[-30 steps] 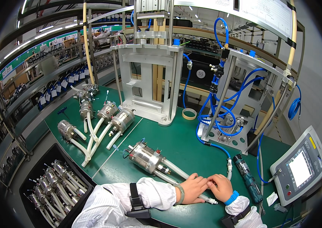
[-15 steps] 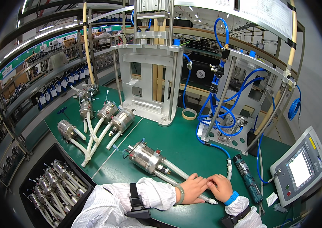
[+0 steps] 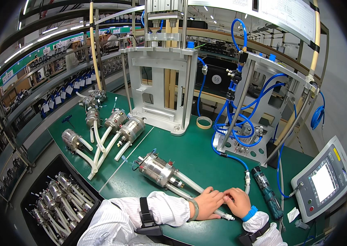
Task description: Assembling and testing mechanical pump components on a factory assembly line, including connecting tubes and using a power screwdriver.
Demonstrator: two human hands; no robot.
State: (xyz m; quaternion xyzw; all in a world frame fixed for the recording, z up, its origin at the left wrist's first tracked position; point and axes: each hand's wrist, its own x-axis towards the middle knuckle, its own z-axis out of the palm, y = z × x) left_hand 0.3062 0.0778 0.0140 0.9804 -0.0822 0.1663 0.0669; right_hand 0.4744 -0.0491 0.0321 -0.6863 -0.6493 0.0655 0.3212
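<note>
Near the front edge of the green table (image 3: pixel 206 151), the left hand (image 3: pixel 209 203) and right hand (image 3: pixel 237 202) lay side by side, fingers curled down over pale translucent tubes (image 3: pixel 189 183). These ran from a shiny cylindrical metal pump (image 3: pixel 157 170) lying just left of the hands. Whether the fingers pinched a tube was hidden. A dark screwdriver tool (image 3: pixel 266 192) lay beside the right hand.

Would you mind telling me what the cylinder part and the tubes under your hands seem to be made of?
Cylinder part: looks like polished metal, going by its bright silvery sheen. Tubes: probably soft plastic or silicone, pale, matte and gently curved. Both the left hand and right hand rest on them.
</note>
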